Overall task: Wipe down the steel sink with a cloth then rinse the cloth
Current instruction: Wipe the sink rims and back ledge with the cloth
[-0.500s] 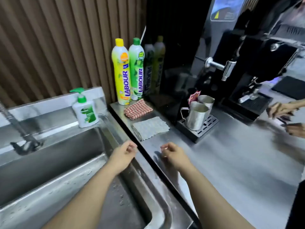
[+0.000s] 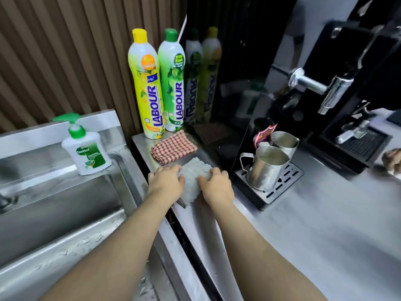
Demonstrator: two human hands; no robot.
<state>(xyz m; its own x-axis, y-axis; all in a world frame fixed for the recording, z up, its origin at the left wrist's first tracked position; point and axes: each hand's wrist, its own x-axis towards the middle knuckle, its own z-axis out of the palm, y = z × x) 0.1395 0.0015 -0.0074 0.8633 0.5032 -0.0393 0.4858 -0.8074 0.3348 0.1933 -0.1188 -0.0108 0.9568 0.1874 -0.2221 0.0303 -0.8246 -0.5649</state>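
Hands [image 2: 167, 183] apparently curled around cloth [image 2: 192, 179]

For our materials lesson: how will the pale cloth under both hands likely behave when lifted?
The pale cloth already bunches between left hand and right hand, so probably floppy. It looks thin, likely light. Its ribbed texture should resist slipping.

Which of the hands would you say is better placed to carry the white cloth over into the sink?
The left hand, probably. Both hands grip the white cloth on the counter, but the left hand is on the side facing the sink, while the right hand would have to cross over.
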